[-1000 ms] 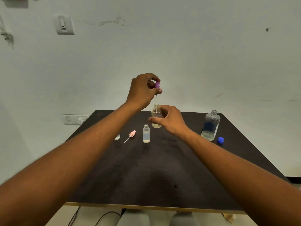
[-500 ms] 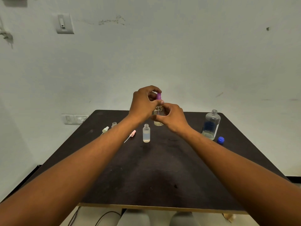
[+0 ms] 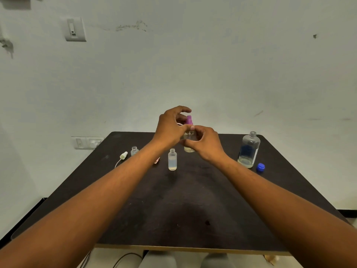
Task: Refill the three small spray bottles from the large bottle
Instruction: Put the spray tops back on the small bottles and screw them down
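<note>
While both of my arms are reaching up the middle of the frame, my left hand (image 3: 170, 126) is pinching the purple spray cap (image 3: 189, 120) that is sitting on top of a small clear bottle (image 3: 189, 142), fingers curled around the cap from the left. My right hand (image 3: 204, 143) is gripping that bottle's body from the right, thumb and fingers wrapping its upper part, so only its neck and its base, with a shallow layer of yellowish liquid, are showing. The bottle is sitting just above the centre of the frame, over the far part of the dark table (image 3: 183, 209); I cannot tell whether its base is touching the tabletop.

Just below and left of it, a second small bottle (image 3: 172, 159) is standing upright and uncapped, largely filled with pale liquid. Further left, a third small bottle (image 3: 134, 151) is standing open too, partly hidden by my left forearm, and beside it a white spray cap (image 3: 123, 155) is lying on its side with its thin tube trailing toward the lower left. A sliver of a pink spray cap (image 3: 156, 160) is peeking out from under the same forearm.

At centre right, the large clear bottle (image 3: 248, 149) is standing upright with its neck open and only a little liquid at the bottom, its blue cap (image 3: 260, 167) resting on the table just to its lower right.
</note>
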The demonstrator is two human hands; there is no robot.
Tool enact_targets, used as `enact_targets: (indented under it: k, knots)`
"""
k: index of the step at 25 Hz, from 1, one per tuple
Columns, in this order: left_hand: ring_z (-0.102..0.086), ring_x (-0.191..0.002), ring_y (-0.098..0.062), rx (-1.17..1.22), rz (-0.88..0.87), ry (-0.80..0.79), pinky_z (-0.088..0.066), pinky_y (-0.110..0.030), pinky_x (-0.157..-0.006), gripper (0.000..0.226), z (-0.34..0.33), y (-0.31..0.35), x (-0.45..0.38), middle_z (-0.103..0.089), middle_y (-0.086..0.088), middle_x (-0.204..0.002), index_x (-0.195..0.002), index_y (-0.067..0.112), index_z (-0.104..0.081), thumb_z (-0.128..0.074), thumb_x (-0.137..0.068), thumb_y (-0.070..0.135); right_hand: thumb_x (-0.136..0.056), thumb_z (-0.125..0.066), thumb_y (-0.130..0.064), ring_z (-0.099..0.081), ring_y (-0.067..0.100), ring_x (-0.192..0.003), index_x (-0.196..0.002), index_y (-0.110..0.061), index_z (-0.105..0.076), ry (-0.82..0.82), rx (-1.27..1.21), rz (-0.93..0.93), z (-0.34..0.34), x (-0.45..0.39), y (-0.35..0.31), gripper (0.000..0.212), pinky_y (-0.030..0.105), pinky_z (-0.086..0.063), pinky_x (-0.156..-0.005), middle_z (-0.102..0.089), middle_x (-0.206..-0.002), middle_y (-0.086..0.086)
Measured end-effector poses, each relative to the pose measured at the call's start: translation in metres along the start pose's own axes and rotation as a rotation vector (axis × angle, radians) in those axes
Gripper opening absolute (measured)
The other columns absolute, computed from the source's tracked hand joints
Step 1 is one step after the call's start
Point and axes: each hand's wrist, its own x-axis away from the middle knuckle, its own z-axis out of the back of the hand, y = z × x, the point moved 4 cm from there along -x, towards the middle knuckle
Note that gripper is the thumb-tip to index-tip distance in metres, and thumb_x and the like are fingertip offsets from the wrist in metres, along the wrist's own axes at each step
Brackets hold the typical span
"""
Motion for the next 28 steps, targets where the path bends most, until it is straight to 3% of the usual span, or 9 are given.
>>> enact_targets:
  k: [2,5,9,12,16,19,22,26,28]
  knots:
    - [-0.068,-0.089,-0.006,-0.023,-0.003,0.007,-0.053,-0.013,-0.073,0.055,0.002,0.0,-0.003,-0.07,0.007,-0.1,-0.129,0.023,-0.061,-0.086,-0.08,0.024,-0.078,-0.087,-0.034,-0.068,0.007,-0.086,-0.116,-0.021,-0.074,0.009,-0.009,-0.006,0.001,0.0,0.002,0.043,0.017,-0.052,-0.074,-0.074,-0.099,-0.007]
    - [-0.067,-0.08,-0.012,-0.029,0.02,0.05,-0.058,-0.022,-0.074,0.053,0.0,0.001,-0.004,-0.07,0.001,-0.088,-0.122,0.023,-0.063,-0.088,-0.076,0.028,-0.078,-0.087,-0.034,-0.069,0.008,-0.089,-0.118,-0.02,-0.073,0.011,-0.027,-0.007,0.003,0.0,0.002,0.045,0.018,-0.053,-0.077,-0.075,-0.1,-0.007]
    - [-0.068,-0.076,-0.008,-0.028,0.024,0.016,-0.05,-0.012,-0.067,0.046,-0.002,0.002,-0.004,-0.072,0.004,-0.084,-0.12,0.022,-0.065,-0.086,-0.08,0.022,-0.077,-0.087,-0.034,-0.07,0.008,-0.091,-0.118,-0.021,-0.074,0.01,-0.024,-0.001,0.005,0.001,0.001,0.044,0.021,-0.056,-0.081,-0.075,-0.101,-0.007]
    - [-0.069,-0.091,-0.007,-0.023,0.035,-0.063,-0.043,-0.008,-0.069,0.045,-0.002,0.0,-0.004,-0.075,0.004,-0.097,-0.126,0.023,-0.063,-0.08,-0.086,0.014,-0.078,-0.086,-0.034,-0.068,0.007,-0.088,-0.113,-0.024,-0.074,0.005,-0.024,0.0,0.009,0.003,0.003,0.039,0.021,-0.055,-0.078,-0.074,-0.097,-0.009]
    - [-0.067,-0.11,-0.009,0.024,0.029,-0.178,-0.044,-0.015,-0.085,0.046,-0.005,-0.002,-0.006,-0.074,0.005,-0.114,-0.135,0.025,-0.059,-0.072,-0.092,0.012,-0.08,-0.085,-0.033,-0.068,0.007,-0.09,-0.114,-0.024,-0.072,0.004,-0.041,-0.008,0.009,0.003,0.005,0.038,0.018,-0.053,-0.079,-0.073,-0.099,-0.008]
    - [-0.068,-0.094,-0.009,0.03,0.001,-0.069,-0.053,-0.018,-0.081,0.05,-0.005,0.004,-0.006,-0.072,0.004,-0.101,-0.13,0.022,-0.063,-0.082,-0.083,0.022,-0.078,-0.086,-0.035,-0.069,0.007,-0.088,-0.112,-0.024,-0.073,0.009,-0.041,-0.008,0.01,0.002,0.004,0.038,0.02,-0.054,-0.076,-0.074,-0.096,-0.009]
    - [-0.067,-0.077,-0.009,0.033,-0.006,-0.005,-0.056,-0.019,-0.074,0.05,-0.006,0.01,-0.007,-0.07,0.002,-0.086,-0.122,0.019,-0.066,-0.088,-0.077,0.019,-0.077,-0.086,-0.035,-0.069,0.006,-0.09,-0.117,-0.022,-0.073,0.007,-0.049,-0.009,0.01,0.002,0.004,0.044,0.017,-0.052,-0.076,-0.075,-0.098,-0.009]
    - [-0.074,-0.087,-0.008,0.079,0.035,-0.098,-0.058,-0.026,-0.086,0.055,-0.005,0.007,-0.009,-0.077,0.003,-0.092,-0.128,0.018,-0.063,-0.085,-0.078,0.008,-0.079,-0.086,-0.033,-0.068,0.007,-0.087,-0.113,-0.023,-0.073,-0.012,-0.033,-0.009,0.012,0.005,0.006,0.038,0.017,-0.051,-0.075,-0.073,-0.097,-0.009]
    - [-0.073,-0.095,-0.006,0.104,0.041,-0.184,-0.055,-0.021,-0.087,0.059,-0.008,0.006,-0.008,-0.078,0.004,-0.1,-0.135,0.018,-0.058,-0.08,-0.082,0.004,-0.079,-0.086,-0.032,-0.068,0.007,-0.088,-0.112,-0.023,-0.072,-0.017,-0.033,-0.024,0.012,0.007,0.01,0.037,0.018,-0.053,-0.078,-0.073,-0.098,-0.007]
